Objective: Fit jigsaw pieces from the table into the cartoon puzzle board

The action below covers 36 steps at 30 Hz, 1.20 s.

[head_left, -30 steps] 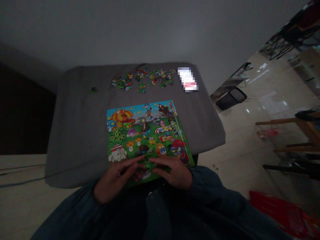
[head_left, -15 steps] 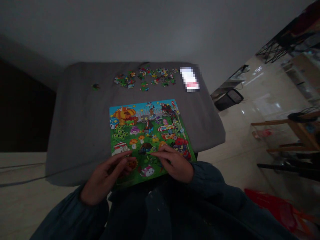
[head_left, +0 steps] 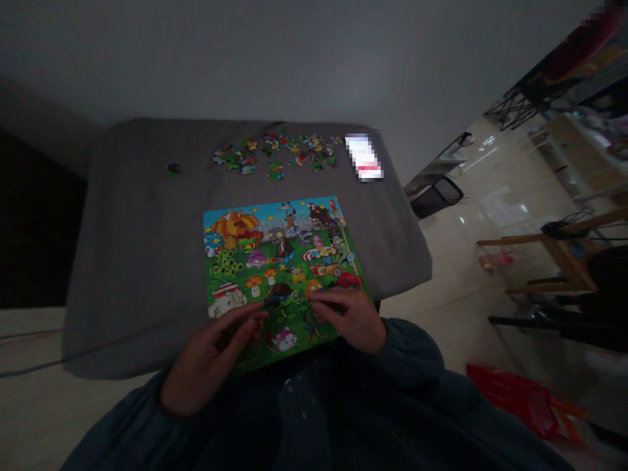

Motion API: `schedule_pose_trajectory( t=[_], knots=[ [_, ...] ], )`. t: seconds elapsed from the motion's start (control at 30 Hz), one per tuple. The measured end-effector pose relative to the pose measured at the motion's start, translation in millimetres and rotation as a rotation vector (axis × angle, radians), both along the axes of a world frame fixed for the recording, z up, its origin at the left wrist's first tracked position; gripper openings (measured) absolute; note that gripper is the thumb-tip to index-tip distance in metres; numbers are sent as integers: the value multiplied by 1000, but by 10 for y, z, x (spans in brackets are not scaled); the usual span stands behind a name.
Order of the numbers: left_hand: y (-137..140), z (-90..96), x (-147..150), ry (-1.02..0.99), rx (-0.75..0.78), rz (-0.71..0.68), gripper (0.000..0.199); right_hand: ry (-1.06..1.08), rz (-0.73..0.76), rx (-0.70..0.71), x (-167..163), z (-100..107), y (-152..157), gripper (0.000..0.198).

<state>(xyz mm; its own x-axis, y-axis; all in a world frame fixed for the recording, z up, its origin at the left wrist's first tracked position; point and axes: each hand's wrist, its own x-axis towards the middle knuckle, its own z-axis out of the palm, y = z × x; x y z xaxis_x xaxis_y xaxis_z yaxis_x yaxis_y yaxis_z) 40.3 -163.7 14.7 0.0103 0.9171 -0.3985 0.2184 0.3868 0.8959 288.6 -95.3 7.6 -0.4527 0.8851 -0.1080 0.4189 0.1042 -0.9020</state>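
Observation:
A colourful cartoon jigsaw board [head_left: 260, 261], green with a blue top strip, lies flat near the table's front edge. My left hand [head_left: 209, 356] rests over its lower left corner, thumb and fingers stretched apart, with no piece visible between them. Over the lower right part of the board is my right hand [head_left: 356, 319]. Its index finger and thumb reach toward the middle with a gap between them, and I see nothing held. Both hands cover parts of the picture. Loose jigsaw pieces [head_left: 314, 152] lie in heaps beyond the board.
A lit phone [head_left: 363, 157], blurred out, lies at the back right of the grey-covered table [head_left: 132, 248]. One dark piece [head_left: 173, 170] sits apart at left. A wall rises behind. On the floor to the right are a black bin [head_left: 436, 197], wooden furniture [head_left: 549, 255] and a red bag [head_left: 515, 396].
The view has shifted, so table and board appear slightly further left. My right hand has drawn back a little to the right over the board. My left hand stays over the lower left corner.

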Motion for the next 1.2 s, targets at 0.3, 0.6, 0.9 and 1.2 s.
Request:
schedule_pose_trajectory(
  t=[0.3,0.6,0.9,1.2],
  knots=[
    [102,-75,399,-17,15,-122,45,201,-99,-341,-83,-35,-147,21],
    [138,-127,367,-52,-2,-54,41,129,110,-362,-67,-62,-192,30],
    [432,-68,-4,328,288,-448,19,81,155,-117,-19,-9,-115,27],
    [520,-182,165,485,517,-701,23,86,173,-1,20,-30,-126,27]
  ],
)
